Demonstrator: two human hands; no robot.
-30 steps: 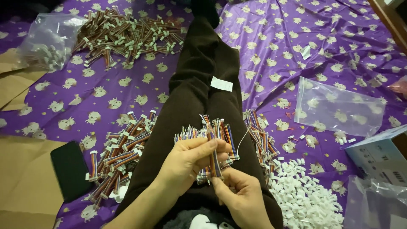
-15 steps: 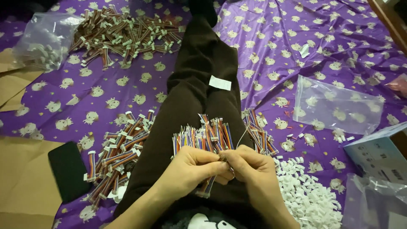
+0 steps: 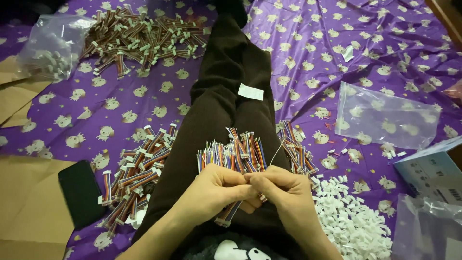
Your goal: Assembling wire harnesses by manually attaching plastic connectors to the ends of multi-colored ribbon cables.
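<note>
Both hands meet over the lap: left hand (image 3: 214,190) clenches a fanned wire bundle (image 3: 233,154), right hand (image 3: 284,190) pinches its near end, probably one wire. Next calls for fine fingertip work. White label (image 3: 250,91) at 12 o'clock; clear bag (image 3: 385,115) at 2; pale box (image 3: 428,168) at 3.

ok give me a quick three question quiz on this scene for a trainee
1. True or false: both hands, the left hand and right hand, meet on the fanned bundle of multicoloured ribbon wires over the lap.
2. What lies on the purple patterned sheet beside the right hand? A) heap of small white plastic connectors B) scissors C) a cup
3. Fill in: the flat black phone lies on the person's ____ side.

Key: 1 true; 2 A; 3 left
</note>
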